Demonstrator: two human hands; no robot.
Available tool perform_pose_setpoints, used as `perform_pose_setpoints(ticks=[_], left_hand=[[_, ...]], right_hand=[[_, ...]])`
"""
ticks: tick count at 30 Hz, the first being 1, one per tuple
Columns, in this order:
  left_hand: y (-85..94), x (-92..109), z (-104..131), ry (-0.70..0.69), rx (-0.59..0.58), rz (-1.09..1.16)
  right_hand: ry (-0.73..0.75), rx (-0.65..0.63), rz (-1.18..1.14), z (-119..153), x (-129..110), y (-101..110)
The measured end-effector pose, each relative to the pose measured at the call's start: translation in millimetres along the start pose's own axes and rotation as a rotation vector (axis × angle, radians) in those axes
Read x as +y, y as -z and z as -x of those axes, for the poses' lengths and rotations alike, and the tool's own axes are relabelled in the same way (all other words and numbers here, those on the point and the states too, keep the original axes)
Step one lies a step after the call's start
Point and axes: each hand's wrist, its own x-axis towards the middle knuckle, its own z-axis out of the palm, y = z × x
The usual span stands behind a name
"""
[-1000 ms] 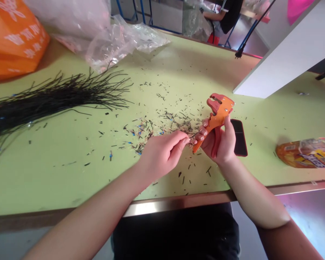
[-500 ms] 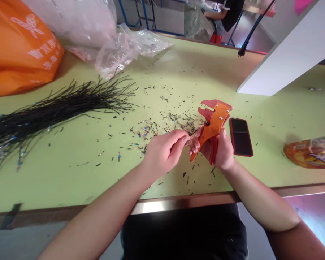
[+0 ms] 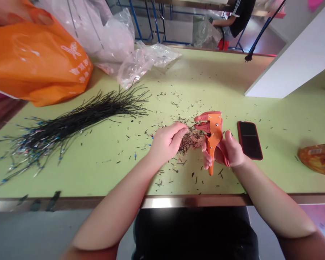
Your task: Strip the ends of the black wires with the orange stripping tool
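Between the thumb and fingers of my left hand [image 3: 168, 141] is a thin black wire [image 3: 191, 126], its end at the jaws of the wire stripper [image 3: 214, 131]. My right hand [image 3: 231, 150] is wrapped round the handles of this orange and red tool, whose jaws point left toward the wire. Beneath the hands lies a heap of black insulation scraps and copper strands [image 3: 191, 141]. A thick bundle of black wires [image 3: 89, 113] lies to the left, with blue and silvery bits at its near-left end.
An orange bag [image 3: 43, 68] and clear plastic bags [image 3: 143, 59] stand at the back left. A phone [image 3: 249, 140] and an orange packet [image 3: 318, 159] lie to the right. A white panel [image 3: 289, 54] rises behind. Another person [image 3: 234, 21] sits at the far side.
The wire stripper has turned more upright, and its jaws now meet the wire's end. The view has shifted left, showing more of the wire bundle and orange bag.
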Motion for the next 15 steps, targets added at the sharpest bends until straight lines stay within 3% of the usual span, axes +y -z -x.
perform_pose_setpoints(ticks=[7, 15], left_hand=[[0.0, -6.2, -1.4, -0.080, -0.045, -0.063], [2.8, -10.3, -2.6, -0.108, -0.081, -0.245]], right_hand=[[-0.094, -0.071, -0.034, 2.1, 0.5, 2.6], [-0.086, 0.011, 0.014, 0.3, 4.6, 1.7]])
